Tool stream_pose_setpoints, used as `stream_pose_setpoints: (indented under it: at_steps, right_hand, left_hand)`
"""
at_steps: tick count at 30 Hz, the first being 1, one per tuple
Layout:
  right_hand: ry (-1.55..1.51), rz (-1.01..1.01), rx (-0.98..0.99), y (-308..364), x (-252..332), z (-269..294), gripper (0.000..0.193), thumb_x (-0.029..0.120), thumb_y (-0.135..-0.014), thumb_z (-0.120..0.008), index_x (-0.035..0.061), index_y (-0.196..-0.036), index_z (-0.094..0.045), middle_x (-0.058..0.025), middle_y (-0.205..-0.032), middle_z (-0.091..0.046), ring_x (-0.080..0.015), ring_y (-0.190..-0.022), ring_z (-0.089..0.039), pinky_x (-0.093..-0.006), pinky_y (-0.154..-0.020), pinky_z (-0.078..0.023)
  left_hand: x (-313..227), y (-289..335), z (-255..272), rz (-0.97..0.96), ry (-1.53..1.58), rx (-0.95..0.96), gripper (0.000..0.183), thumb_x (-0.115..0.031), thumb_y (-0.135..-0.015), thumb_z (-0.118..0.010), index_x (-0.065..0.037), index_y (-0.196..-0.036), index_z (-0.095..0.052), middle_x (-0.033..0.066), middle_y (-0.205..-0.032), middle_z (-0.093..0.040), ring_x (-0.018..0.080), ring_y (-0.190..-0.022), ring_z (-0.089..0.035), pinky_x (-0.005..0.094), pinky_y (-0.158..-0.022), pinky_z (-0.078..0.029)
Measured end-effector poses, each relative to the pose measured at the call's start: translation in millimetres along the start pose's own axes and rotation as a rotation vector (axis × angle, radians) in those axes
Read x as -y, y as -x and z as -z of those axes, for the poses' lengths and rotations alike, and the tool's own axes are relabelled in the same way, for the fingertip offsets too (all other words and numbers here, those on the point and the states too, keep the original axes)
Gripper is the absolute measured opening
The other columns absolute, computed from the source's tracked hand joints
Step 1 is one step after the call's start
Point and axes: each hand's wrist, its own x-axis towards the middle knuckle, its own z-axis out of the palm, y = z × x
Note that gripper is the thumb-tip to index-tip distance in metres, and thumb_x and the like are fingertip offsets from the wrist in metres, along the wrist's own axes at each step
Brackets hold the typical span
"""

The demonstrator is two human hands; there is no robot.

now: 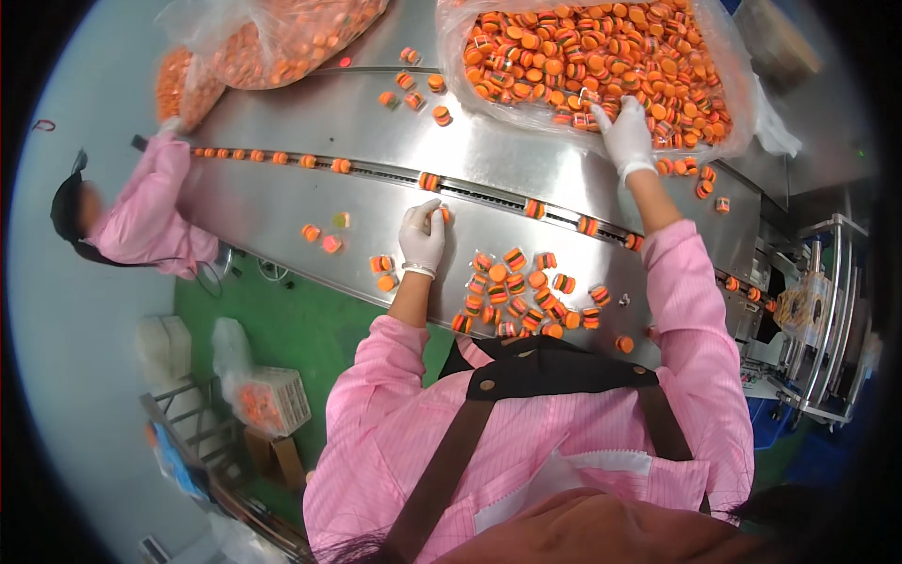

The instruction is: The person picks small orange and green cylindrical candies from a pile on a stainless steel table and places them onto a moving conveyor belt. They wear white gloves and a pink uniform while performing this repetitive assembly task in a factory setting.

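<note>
My left hand [422,237], in a white glove, is closed at the near side of the conveyor channel [484,195]. Its fingertips pinch an orange burger-shaped candy [444,215], partly hidden by them. My right hand [627,139], gloved too, reaches over the near edge of a clear plastic bag [742,89] filled with burger-shaped candies [601,52]. Its thumb and fingers are spread against the candies, with none clearly gripped. Spaced candies such as one orange-and-green candy [428,180] sit in the channel. Between my arms lies a loose pile of wrapped candies [515,285].
At the far left a co-worker in a pink sleeve [162,174] has a gloved hand by another candy-filled bag [272,42]. Stray candies [413,99] lie on the metal table [376,122]. A metal-framed machine [822,310] stands right; a white crate [282,399] sits on the green floor.
</note>
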Motion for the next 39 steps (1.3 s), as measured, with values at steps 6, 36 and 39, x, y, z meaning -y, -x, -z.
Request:
stream_pose_setpoints:
  at_steps: [6, 36, 39]
  right_hand:
    - [0.041, 0.03, 0.187, -16.5, -18.3, -33.8, 0.041, 0.034, -0.085, -0.065, 0.0045, -0.11, -0.052, -0.0208, -0.113, -0.057, -0.0368, -0.1, -0.061, -0.0457, -0.086, -0.049]
    - [0.157, -0.042, 0.246, -33.0, 39.8, -23.0, 0.066, 0.045, -0.082, -0.069, -0.0011, -0.121, -0.041, -0.0234, -0.118, -0.056, -0.0357, -0.102, -0.063, -0.0436, -0.084, -0.052]
    - [0.141, -0.1, 0.199, -34.3, 37.0, -43.4, 0.069, 0.045, -0.08, -0.071, -0.0026, -0.119, -0.039, -0.0244, -0.116, -0.056, -0.0357, -0.099, -0.064, -0.0427, -0.082, -0.053]
  left_hand:
    - [18.6, 0.7, -6.4, -0.022, 0.114, -0.047, 0.018, -0.007, -0.086, -0.062, -0.003, -0.102, -0.069, 0.0111, -0.089, -0.062, 0.0205, -0.081, -0.063, 0.0288, -0.077, -0.051]
    - [-0.7, 1.5, -0.3, -0.053, -0.015, -0.046, 0.017, -0.009, -0.086, -0.062, -0.004, -0.101, -0.069, 0.0113, -0.088, -0.063, 0.0215, -0.079, -0.063, 0.0304, -0.074, -0.05]
    - [-5.4, 1.1, 2.8, -0.066, -0.09, -0.033, 0.017, -0.009, -0.086, -0.062, -0.004, -0.1, -0.069, 0.0114, -0.087, -0.063, 0.0219, -0.079, -0.063, 0.0305, -0.074, -0.05]
